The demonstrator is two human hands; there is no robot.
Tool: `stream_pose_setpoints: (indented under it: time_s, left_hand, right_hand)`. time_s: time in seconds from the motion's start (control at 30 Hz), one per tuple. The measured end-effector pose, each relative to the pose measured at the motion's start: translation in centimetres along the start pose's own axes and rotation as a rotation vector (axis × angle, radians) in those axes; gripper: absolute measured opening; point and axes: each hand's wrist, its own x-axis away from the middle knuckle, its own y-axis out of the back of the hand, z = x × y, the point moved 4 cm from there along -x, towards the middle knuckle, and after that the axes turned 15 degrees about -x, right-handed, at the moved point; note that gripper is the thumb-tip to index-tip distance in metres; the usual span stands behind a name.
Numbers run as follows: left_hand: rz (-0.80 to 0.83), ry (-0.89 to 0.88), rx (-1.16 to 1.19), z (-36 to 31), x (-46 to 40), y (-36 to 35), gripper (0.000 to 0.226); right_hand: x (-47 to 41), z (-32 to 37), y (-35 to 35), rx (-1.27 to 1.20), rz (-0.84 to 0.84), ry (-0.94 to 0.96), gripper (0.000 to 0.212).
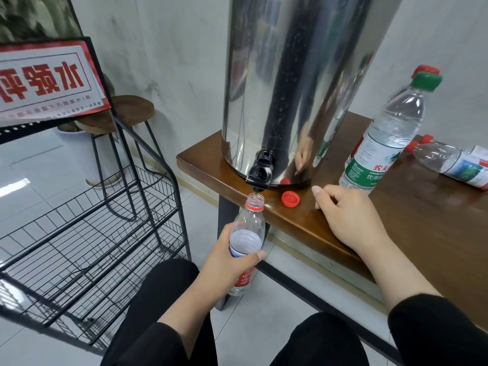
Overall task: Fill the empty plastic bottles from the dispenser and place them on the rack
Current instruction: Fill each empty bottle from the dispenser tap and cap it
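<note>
My left hand (229,256) grips an uncapped clear bottle (249,228) with a red neck ring and red label, its mouth right under the black tap (260,173) of the steel dispenser (290,75). Water stands partway up inside the bottle. My right hand (348,217) rests on the wooden table (422,220), fingers loosely curled, holding nothing. The red cap (290,198) lies on the table between the tap and my right hand. The black wire rack (92,233) stands to the left with bare shelves.
A green-capped bottle (388,138) stands right of the dispenser, with a red-capped bottle (425,71) behind it. Another red-capped bottle (451,161) lies on its side at the far right. A red-and-white sign (47,80) tops the rack; a wooden stool (124,112) stands behind.
</note>
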Motion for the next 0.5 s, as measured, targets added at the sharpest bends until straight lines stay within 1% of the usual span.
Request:
stream_pose_setpoints:
  time_s: [0.13,0.23,0.3,0.4,0.5]
  left_hand:
    - [0.0,-0.001,-0.002,0.0,0.1,0.0,0.062]
    - [-0.002,0.004,-0.001,-0.1,0.1,0.1,0.061]
    - [-0.003,0.003,0.0,-0.1,0.2,0.0,0.061]
    - [-0.001,0.001,-0.015,-0.3,0.2,0.1,0.062]
    - [-0.005,0.005,-0.019,-0.1,0.1,0.1,0.061]
  right_hand:
    - [-0.7,-0.1,-0.2,0.01,0.006,-0.059,0.046]
    - [-1.1,0.2,-0.6,0.064,0.011,-0.1,0.045]
    - [-1.0,0.4,-0.9,0.107,-0.024,-0.104,0.045]
    - [-0.4,0.6,-1.2,0.159,-0.122,-0.074,0.047]
    - [-0.3,0.6,-1.1,0.154,-0.126,-0.067,0.049]
